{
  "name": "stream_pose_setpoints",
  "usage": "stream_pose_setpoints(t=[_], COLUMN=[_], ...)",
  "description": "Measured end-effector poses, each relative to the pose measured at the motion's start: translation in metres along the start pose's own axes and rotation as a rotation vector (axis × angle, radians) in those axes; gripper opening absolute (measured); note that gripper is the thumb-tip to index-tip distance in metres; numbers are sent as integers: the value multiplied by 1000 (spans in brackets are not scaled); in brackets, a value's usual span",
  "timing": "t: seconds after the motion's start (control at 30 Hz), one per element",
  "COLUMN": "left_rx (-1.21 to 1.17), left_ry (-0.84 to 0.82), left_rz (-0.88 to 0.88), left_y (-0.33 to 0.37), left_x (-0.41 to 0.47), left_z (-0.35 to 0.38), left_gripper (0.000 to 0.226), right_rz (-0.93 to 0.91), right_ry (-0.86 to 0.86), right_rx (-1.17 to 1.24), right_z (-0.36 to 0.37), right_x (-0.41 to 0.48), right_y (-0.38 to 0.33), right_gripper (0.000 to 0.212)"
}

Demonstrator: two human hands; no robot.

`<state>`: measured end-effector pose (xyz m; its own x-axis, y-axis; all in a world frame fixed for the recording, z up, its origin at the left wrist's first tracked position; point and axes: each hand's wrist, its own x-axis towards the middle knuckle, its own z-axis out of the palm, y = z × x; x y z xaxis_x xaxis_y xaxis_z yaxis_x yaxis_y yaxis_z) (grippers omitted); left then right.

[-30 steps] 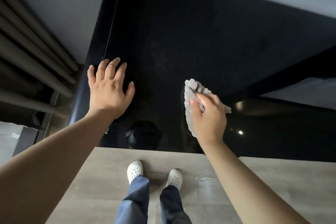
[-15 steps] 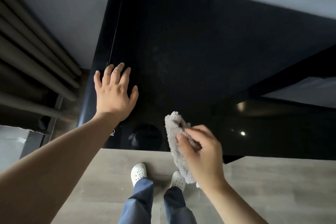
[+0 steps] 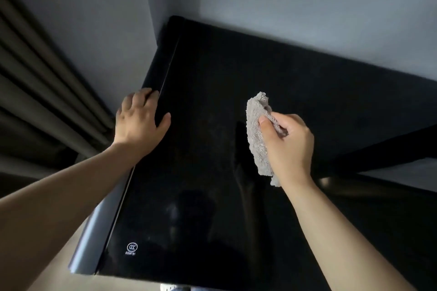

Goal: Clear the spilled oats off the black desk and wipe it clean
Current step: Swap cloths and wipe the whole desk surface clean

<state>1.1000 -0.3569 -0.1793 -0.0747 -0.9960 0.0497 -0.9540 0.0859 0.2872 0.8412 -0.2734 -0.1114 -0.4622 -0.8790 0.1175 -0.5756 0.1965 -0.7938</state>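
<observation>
The glossy black desk (image 3: 212,78) fills the middle of the head view, with no oats visible on its surface. My right hand (image 3: 287,146) grips a crumpled grey fluffy cloth (image 3: 256,134) over the desk's middle; whether the cloth touches the surface I cannot tell. My left hand (image 3: 139,120) rests on the desk's left edge, fingers bent over the rim and thumb lying on the top.
A grey wall (image 3: 307,7) runs behind the desk and down its left side. Dark curtain folds (image 3: 35,73) hang at far left. A small white logo (image 3: 132,247) marks the desk's near left corner. Pale floor (image 3: 59,274) shows below the front edge.
My right hand has carried the cloth from the desk's front edge back over its middle. My left hand shifted from lying flat on the top to the left rim. The view tilted up.
</observation>
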Motion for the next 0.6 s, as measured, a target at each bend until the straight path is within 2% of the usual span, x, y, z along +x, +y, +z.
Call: stream_pose_setpoints(t=[0.17, 0.5, 0.6], left_rx=[-67, -134, -145], left_ry=[-96, -73, -67], left_rz=[-133, -170, -231], left_y=[7, 6, 5], left_x=[35, 34, 34], left_z=[11, 14, 15], left_gripper=[64, 55, 53], right_rz=[-115, -127, -114], right_ry=[-14, -49, -114], right_rx=[-77, -251, -355], right_z=[31, 84, 103], right_x=[83, 245, 278], right_y=[-2, -1, 8], right_gripper=[13, 23, 24])
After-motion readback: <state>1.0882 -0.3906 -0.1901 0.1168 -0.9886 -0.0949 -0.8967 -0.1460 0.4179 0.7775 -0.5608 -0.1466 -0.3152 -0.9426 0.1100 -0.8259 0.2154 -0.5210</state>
